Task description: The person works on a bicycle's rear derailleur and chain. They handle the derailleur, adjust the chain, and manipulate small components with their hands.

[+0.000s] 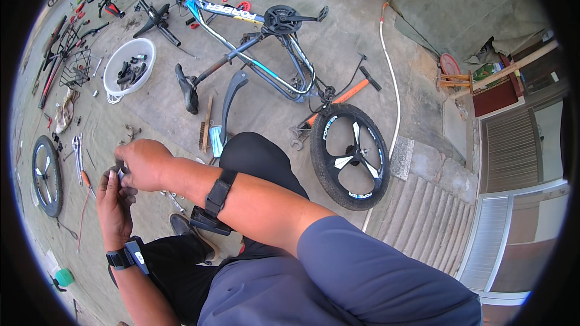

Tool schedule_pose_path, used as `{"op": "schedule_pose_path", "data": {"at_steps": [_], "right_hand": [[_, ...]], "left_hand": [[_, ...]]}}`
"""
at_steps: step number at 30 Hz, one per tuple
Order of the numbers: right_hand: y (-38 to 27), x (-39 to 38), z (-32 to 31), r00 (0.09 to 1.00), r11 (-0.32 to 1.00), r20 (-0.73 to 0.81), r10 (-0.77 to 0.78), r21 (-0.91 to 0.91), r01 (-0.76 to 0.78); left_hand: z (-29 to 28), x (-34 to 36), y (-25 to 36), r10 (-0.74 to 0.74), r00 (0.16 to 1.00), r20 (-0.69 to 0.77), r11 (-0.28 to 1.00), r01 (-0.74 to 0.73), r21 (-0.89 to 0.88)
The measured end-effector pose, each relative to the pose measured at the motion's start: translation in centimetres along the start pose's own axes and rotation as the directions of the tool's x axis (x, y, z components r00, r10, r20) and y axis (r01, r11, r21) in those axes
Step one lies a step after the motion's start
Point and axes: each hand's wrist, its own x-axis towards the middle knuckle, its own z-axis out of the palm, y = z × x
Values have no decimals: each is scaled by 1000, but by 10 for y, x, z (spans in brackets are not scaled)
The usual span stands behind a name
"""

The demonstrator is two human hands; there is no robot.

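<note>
My left hand is raised at the left, fingers bent around a small greyish piece. From above, my right hand meets it, its fingers curled in at the same piece. Both hands mostly cover the piece, so its kind does not show. Just beyond them on the ground lies a small metal part. Left of the hands are wrenches and a screwdriver with an orange handle. A bicycle wheel with a black tyre lies farther left.
A blue and white bicycle frame lies ahead, with a three-spoke wheel and an orange pump nearby. A white basin holds dark parts. A brush and a black fender lie before my knee. A pale hose runs at right.
</note>
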Motion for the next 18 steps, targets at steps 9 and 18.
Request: {"op": "schedule_pose_path", "data": {"at_steps": [9,18], "right_hand": [[-3,-5,-7,1000,1000,5,21,19,-21],[3,-6,1,1000,999,19,9,35,-9]], "left_hand": [[-5,1,-5,-15,999,-53,999,13,-36],[-5,0,-8,31,993,-110,999,-34,-21]]}}
